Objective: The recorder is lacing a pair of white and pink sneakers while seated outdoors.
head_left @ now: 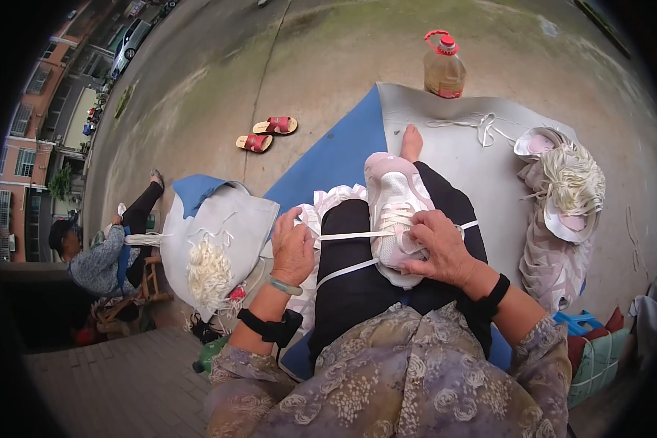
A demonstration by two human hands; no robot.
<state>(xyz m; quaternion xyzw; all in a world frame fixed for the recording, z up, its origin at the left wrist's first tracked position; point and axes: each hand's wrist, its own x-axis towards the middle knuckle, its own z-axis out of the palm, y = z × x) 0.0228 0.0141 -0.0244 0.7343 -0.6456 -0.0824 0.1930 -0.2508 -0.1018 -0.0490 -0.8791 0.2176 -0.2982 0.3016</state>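
A pink and white sneaker (390,175) lies on my lap, its toe pointing away from me. White laces cross its upper part. My left hand (292,247) is closed on a white shoelace (350,236), which runs taut from the shoe out to the left. On the shoe's right side, my right hand (443,248) grips the sneaker around its tongue and collar, thumb toward the heel. Whether its fingers also pinch a lace is unclear. Another lace end hangs across my left thigh, and a loose end shows by my right hand.
Pink-white shoe pieces with a bundle of laces (573,179) stand at right. More laces (210,274) lie on a pale sheet (179,248) at left. Beyond are red slippers (268,131) and a jug (444,71). A person (102,248) sits far left.
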